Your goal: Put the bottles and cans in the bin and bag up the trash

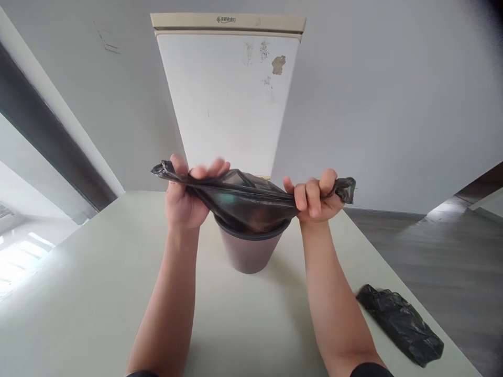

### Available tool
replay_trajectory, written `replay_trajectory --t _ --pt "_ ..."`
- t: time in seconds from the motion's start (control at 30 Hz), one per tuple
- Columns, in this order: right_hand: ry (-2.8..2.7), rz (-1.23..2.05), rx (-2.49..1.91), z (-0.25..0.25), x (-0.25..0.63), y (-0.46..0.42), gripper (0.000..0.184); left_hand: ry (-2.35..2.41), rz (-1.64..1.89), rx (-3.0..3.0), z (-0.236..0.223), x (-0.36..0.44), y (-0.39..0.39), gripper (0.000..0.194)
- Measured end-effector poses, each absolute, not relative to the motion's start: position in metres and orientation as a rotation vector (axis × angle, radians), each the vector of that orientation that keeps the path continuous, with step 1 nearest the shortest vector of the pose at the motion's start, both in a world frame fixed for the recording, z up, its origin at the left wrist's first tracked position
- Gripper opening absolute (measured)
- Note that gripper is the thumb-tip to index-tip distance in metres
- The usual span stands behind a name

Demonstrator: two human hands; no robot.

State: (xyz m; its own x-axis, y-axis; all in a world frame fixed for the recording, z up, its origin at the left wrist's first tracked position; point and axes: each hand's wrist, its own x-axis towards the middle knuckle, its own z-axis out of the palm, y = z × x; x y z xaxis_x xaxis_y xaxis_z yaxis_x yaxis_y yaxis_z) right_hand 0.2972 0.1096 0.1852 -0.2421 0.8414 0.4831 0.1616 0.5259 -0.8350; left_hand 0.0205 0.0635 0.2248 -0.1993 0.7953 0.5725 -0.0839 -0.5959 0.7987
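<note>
A thin black plastic bag (247, 201) is stretched between my two hands above a small brownish-grey bin (249, 254) that stands on the pale table (78, 303). My left hand (184, 196) grips the bag's left end, fingers curled over the film. My right hand (314, 199) is closed in a fist around the bag's right end, a tuft of plastic sticking out past it. The bag's lower part hangs into the bin's dark rim and hides its opening.
A bundle of black plastic bags (401, 324) lies near the table's right edge. A white fridge (228, 99) with chipped paint stands behind the table against a grey wall. Grey floor (444, 262) lies to the right, a window at the left.
</note>
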Motion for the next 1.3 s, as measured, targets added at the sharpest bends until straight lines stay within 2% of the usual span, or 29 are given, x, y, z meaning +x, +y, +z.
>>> replay_trajectory --t 0.13,0.3,0.4,0.47,0.53,0.67,0.8,0.97,1.1,1.3 --pt "-1.58 0.976 -0.626 0.2 0.282 0.091 0.06 0.728 1.701 1.358 0.235 0.037 0.047 0.023" --pt "-1.592 1.239 -0.564 0.231 0.26 0.059 0.027 0.646 1.296 1.474 0.24 0.056 0.038 0.033" --pt "-1.482 1.353 -0.566 0.238 0.253 0.055 0.021 0.693 1.289 1.615 0.242 0.06 0.033 0.037" --pt "-1.438 1.366 -0.582 0.238 0.252 0.058 0.016 0.777 1.317 1.707 0.243 0.061 0.03 0.03" --pt "-1.47 1.339 -0.615 0.236 0.251 0.062 0.018 0.844 1.355 1.732 0.244 0.061 0.03 0.023" --pt "-1.548 1.186 -0.669 0.232 0.245 0.063 0.031 0.899 1.446 1.661 0.242 0.062 0.032 0.033" --pt "-1.634 1.109 -0.836 0.229 0.243 0.056 0.03 0.874 1.431 1.76 0.242 0.063 0.03 0.024" --pt "-1.898 0.818 -0.969 0.23 0.244 0.052 0.033 0.97 1.341 1.947 0.241 0.072 0.021 0.011" --pt "-1.988 0.791 -1.041 0.235 0.243 0.047 0.021 1.272 1.543 2.004 0.241 0.077 0.02 0.017" --pt "-1.96 0.858 -1.019 0.243 0.247 0.034 0.028 1.528 1.825 1.963 0.237 0.078 0.027 0.011"
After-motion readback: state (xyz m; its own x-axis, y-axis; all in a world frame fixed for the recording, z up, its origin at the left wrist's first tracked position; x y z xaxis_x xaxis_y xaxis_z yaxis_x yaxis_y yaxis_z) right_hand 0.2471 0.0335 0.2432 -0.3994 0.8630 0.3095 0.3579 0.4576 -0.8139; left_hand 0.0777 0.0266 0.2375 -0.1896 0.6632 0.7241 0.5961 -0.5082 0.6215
